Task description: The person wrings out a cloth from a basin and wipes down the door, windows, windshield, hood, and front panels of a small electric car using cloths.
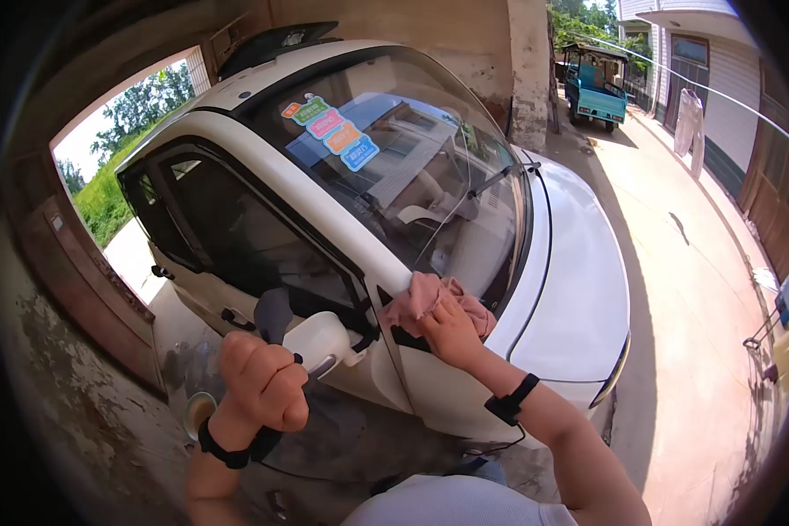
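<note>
A crumpled pink cloth (425, 302) lies against the white car (394, 245), at the lower corner of the windshield. My right hand (454, 333) presses on the cloth, its fingers over the fabric. My left hand (261, 381) is closed in a fist in front of the car's white side mirror (317, 342). A dark grey piece (273, 316) shows just above that fist, and something black shows beneath it. What the left fingers hold is hidden. Both wrists wear black bands.
Colourful stickers (329, 131) are on the windshield, with a wiper (491, 181) at its base. A round container (200, 414) stands on the ground at left, near the wall. A teal three-wheeled cart (598, 101) is parked behind, and trousers (689, 131) hang at right.
</note>
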A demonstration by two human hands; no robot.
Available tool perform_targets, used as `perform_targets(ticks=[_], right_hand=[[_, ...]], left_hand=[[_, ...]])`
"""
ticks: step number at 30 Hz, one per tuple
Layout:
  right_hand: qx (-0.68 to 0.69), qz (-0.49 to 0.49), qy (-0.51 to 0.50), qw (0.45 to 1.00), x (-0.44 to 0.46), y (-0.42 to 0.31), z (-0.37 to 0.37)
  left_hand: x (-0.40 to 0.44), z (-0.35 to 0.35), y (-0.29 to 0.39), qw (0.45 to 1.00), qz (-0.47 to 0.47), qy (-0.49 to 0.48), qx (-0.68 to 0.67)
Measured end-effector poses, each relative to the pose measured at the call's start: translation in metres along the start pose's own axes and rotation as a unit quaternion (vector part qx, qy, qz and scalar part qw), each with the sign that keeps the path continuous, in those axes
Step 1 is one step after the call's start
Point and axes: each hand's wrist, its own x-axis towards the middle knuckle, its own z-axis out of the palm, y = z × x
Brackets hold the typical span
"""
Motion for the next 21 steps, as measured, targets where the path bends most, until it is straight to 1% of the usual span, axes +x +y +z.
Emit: perform_targets(ticks=[1, 2, 3, 4, 5, 6, 7, 8, 9, 10, 11, 12, 13, 15, 16, 17, 18, 19, 20, 21], right_hand=[[-0.005, 0.015, 0.002, 1.000, -0.031, 0.001, 0.003], [-0.030, 0.058, -0.014, 0.998, -0.061, 0.002, 0.004], [-0.055, 0.101, -0.029, 0.993, -0.085, 0.004, -0.001], [-0.059, 0.116, -0.028, 0.991, -0.101, 0.001, -0.019], [-0.026, 0.194, -0.126, 0.972, -0.110, -0.007, -0.048], [0.012, 0.270, -0.219, 0.938, -0.116, -0.014, -0.075], [0.013, 0.283, -0.213, 0.935, -0.121, -0.021, -0.097], [0.109, 0.384, -0.164, 0.902, -0.125, -0.026, -0.116], [0.204, 0.476, -0.110, 0.849, -0.133, -0.027, -0.127], [0.206, 0.483, -0.103, 0.845, -0.147, -0.023, -0.130], [0.269, 0.511, 0.007, 0.816, -0.164, -0.017, -0.130], [0.328, 0.530, 0.115, 0.774, -0.176, -0.015, -0.130], [0.329, 0.532, 0.115, 0.772, -0.183, -0.017, -0.129], [0.377, 0.544, 0.214, 0.718, -0.193, -0.019, -0.130], [0.368, 0.562, 0.212, 0.710, -0.186, -0.027, -0.139], [0.373, 0.563, 0.210, 0.707, -0.187, -0.028, -0.141], [0.383, 0.559, 0.229, 0.699, -0.190, -0.028, -0.142], [0.391, 0.555, 0.249, 0.691, -0.194, -0.025, -0.141], [0.394, 0.554, 0.250, 0.689, -0.197, -0.020, -0.141], [0.418, 0.553, 0.274, 0.667, -0.200, -0.016, -0.139]], left_hand=[[0.002, 0.004, 0.001, 1.000, 0.007, -0.001, -0.014], [0.002, 0.010, 0.001, 1.000, 0.003, 0.000, -0.017], [0.004, 0.016, 0.001, 1.000, -0.001, 0.001, -0.019], [0.008, 0.022, 0.001, 0.999, -0.002, -0.007, -0.038], [0.008, 0.030, -0.002, 0.999, 0.005, -0.007, -0.052], [0.007, 0.039, -0.008, 0.997, -0.019, -0.009, -0.076], [0.009, 0.045, -0.014, 0.994, -0.042, -0.013, -0.097], [0.018, 0.049, -0.022, 0.990, -0.063, -0.004, -0.126], [0.032, 0.054, -0.030, 0.988, -0.099, 0.019, -0.115], [0.049, 0.060, -0.040, 0.985, -0.135, 0.042, -0.102], [0.065, 0.068, -0.055, 0.981, -0.160, 0.070, -0.080], [0.080, 0.077, -0.073, 0.976, -0.203, 0.071, -0.035], [0.093, 0.088, -0.092, 0.972, -0.226, 0.062, 0.021], [0.108, 0.124, -0.135, 0.971, -0.202, 0.067, 0.111], [0.111, 0.142, -0.148, 0.941, -0.209, 0.008, 0.267], [0.111, 0.159, -0.153, 0.884, -0.208, -0.051, 0.416], [0.101, 0.180, -0.147, 0.839, -0.231, -0.138, 0.473], [0.094, 0.199, -0.136, 0.783, -0.250, -0.222, 0.524], [0.100, 0.214, -0.123, 0.775, -0.319, -0.317, 0.443], [0.091, 0.235, -0.107, 0.791, -0.297, -0.297, 0.445]])
